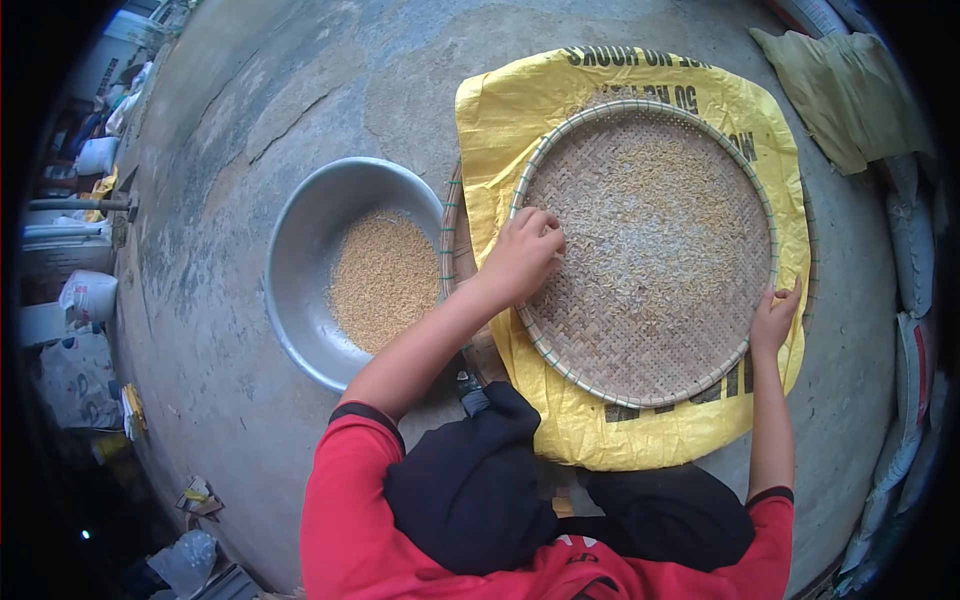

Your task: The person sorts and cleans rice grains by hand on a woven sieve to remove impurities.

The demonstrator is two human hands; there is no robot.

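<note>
Gripping the rim: right hand [775, 317], at the right edge of the woven tray [655, 365]
Left hand [527, 252]: fingers curled at the tray's left rim; cannot tell whether they pinch anything
Woven tray: round, shallow, resting over the yellow sack [590, 440]
Tray grain [680, 200]: loose, yellowish, with whitish pieces about the middle
Yellow sack: printed in black, above a second woven rim [450, 235]
Metal basin [300, 235]: on the concrete floor [240, 450], left of the sack, holding tan grain [385, 280]
Olive sack [845, 95]: one item, upper right
</note>
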